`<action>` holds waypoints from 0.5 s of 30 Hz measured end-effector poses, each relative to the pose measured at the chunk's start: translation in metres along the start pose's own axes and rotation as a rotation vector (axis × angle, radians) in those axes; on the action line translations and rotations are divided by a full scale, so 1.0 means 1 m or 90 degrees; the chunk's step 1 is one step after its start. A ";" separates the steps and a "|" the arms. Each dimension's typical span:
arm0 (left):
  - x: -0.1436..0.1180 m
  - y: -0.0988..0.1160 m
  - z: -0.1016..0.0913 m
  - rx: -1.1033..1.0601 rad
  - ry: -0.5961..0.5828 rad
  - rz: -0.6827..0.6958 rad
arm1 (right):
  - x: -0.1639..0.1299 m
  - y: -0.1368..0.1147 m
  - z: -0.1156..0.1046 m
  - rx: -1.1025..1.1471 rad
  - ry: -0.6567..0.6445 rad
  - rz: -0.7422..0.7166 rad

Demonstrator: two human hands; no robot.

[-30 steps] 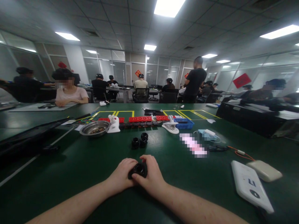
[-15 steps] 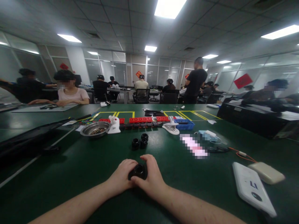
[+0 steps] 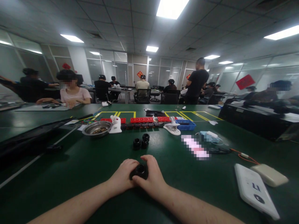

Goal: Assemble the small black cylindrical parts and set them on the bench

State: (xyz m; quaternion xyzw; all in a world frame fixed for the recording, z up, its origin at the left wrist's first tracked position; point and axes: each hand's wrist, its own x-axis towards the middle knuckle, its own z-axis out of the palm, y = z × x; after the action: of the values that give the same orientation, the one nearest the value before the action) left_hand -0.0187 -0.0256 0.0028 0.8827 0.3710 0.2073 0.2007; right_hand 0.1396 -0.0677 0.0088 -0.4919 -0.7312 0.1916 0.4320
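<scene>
Both hands meet near the centre of the green tabletop [image 3: 70, 168], and between them they grasp 1 black ring-shaped part [image 3: 139, 171]. The left hand [image 3: 122, 175] covers its left side and the right hand [image 3: 153, 179] wraps its right, so only the top opening shows. Farther off lie 3 similar black parts [image 3: 141, 143], their details too small to read.

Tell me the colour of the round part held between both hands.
Black: the round part shows best in the head view.
</scene>
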 end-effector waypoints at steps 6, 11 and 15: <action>0.000 0.004 -0.003 -0.001 -0.021 -0.022 | 0.002 0.002 0.002 -0.020 -0.002 0.022; -0.001 0.005 -0.005 -0.004 -0.020 -0.029 | -0.002 0.003 -0.004 0.040 -0.069 -0.060; -0.001 0.003 -0.003 0.004 -0.019 -0.018 | -0.002 0.001 -0.003 0.024 -0.035 -0.038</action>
State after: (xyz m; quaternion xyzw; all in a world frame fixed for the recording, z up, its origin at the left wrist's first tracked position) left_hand -0.0190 -0.0276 0.0067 0.8811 0.3809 0.1904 0.2059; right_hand 0.1424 -0.0696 0.0087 -0.4561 -0.7534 0.2061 0.4266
